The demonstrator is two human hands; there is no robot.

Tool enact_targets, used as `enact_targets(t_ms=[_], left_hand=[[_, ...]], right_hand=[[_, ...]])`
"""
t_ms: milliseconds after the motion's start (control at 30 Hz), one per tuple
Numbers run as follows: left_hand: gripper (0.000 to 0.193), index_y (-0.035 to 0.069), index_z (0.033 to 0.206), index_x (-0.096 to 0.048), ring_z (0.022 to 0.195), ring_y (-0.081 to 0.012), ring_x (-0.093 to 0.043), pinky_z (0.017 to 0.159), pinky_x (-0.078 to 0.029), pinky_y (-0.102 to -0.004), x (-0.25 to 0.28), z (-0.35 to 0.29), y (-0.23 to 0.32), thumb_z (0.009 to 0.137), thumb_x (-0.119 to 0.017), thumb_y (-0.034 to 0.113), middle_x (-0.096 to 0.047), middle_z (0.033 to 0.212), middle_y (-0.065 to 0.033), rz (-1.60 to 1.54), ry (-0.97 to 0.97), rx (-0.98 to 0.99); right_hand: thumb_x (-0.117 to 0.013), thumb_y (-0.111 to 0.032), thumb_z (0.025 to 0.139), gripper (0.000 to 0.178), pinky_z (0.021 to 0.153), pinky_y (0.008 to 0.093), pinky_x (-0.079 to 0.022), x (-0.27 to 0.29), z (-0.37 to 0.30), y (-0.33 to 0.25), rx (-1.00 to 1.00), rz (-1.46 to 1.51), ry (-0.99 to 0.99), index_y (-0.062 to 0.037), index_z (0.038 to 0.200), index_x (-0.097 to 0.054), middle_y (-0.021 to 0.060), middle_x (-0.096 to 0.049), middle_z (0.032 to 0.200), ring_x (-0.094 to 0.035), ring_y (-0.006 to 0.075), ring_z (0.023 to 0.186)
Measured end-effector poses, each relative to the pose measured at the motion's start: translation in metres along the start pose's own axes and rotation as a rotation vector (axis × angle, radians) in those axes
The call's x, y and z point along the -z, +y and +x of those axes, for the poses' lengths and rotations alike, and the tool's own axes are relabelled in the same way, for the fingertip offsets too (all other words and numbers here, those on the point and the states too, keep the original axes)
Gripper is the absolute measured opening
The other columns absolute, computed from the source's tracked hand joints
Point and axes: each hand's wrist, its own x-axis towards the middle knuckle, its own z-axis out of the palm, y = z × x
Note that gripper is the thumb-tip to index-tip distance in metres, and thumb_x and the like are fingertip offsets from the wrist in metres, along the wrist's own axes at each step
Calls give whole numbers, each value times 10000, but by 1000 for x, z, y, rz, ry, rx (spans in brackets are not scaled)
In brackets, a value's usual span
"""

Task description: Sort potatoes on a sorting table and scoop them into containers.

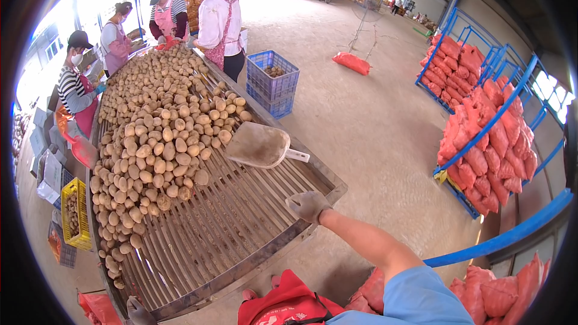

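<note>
Potatoes [156, 144] lie heaped on a long slatted metal sorting table [229, 229]. My right hand [308, 206], in a grey glove, hovers at the table's right rim with its fingers loosely extended over the slats and nothing visible in it. A broad scoop [257, 144] with a white handle rests on the slats beyond that hand, against the potatoes. My left hand [139, 312], also gloved, is by the near left corner of the table; its fingers are mostly hidden.
Several co-workers in pink aprons [165, 21] stand around the far end. Stacked blue crates [273, 81] stand right of the table, a yellow crate [76, 213] and a red scoop [83, 149] left. Red sacks [490, 144] fill blue racks at right; a red sack [351, 63] lies on the floor.
</note>
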Motion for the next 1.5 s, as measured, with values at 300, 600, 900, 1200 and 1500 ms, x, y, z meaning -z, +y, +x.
enact_targets(t_ms=[300, 600, 900, 1200, 1500], left_hand=[[359, 19, 985, -722, 779, -168, -658, 742, -523, -348, 1, 1, 2, 1178, -557, 273, -712, 850, -52, 0, -18, -10], [356, 19, 989, -725, 763, -158, -651, 726, -521, -337, 0, 2, -2, 1176, -568, 277, -708, 843, -52, -7, -14, -26], [351, 4, 1025, -737, 782, -157, -663, 735, -529, -338, 0, 5, -10, 1175, -574, 277, -719, 861, -51, 4, -11, -38], [347, -12, 1039, -733, 796, -189, -672, 760, -531, -350, 2, 2, 2, 1175, -573, 265, -727, 876, -80, 27, -25, -15], [345, -28, 1046, -729, 802, -199, -676, 764, -536, -365, 4, 1, 2, 1169, -585, 260, -738, 883, -99, 30, -23, -25]], right_hand=[[-457, -469, 1111, 473, 967, 534, -553, -4, 1, 3, 3, -28, 0, -129, 1066, -784, 166, -803, 1108, -740, 411, 1084], [-459, -473, 1104, 465, 969, 533, -547, 1, 0, -1, -32, -10, -38, -132, 1064, -772, 181, -796, 1106, -734, 422, 1084], [-451, -473, 1110, 479, 975, 532, -547, 0, 2, 1, -23, -22, -56, -116, 1077, -768, 173, -797, 1125, -731, 422, 1102], [-463, -471, 1108, 468, 951, 535, -552, -3, 2, 4, -6, 2, -24, -120, 1057, -768, 172, -798, 1104, -735, 424, 1082], [-463, -477, 1104, 470, 939, 535, -555, -4, 3, 5, -9, -32, -26, -128, 1052, -773, 175, -799, 1099, -740, 422, 1071]])
